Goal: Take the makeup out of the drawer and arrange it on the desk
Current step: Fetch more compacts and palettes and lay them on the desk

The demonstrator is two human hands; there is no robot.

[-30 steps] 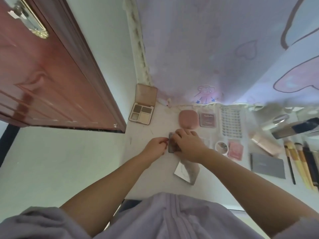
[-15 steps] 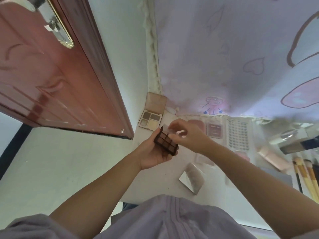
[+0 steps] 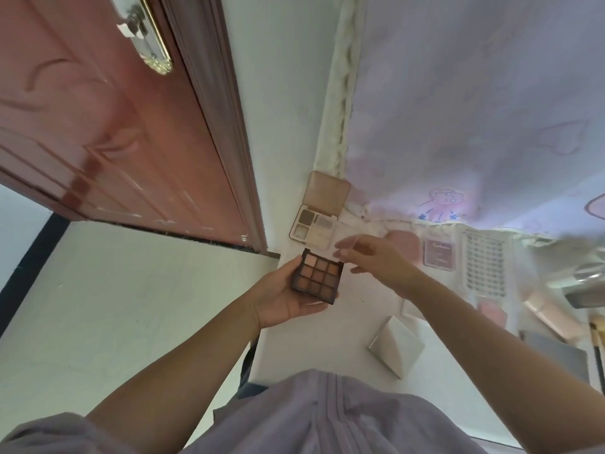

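White tabletop fills the middle of the frame. At its left edge my left hand clamps the nine-pan palette, lying flat and open. My right hand, grip loose and empty, hovers just right, nearer the bare tabletop below.

A reddish-brown wooden door with a brass handle plate stands beside a pale wall, while a lilac cartoon-print curtain hangs along the white desk's far edge.
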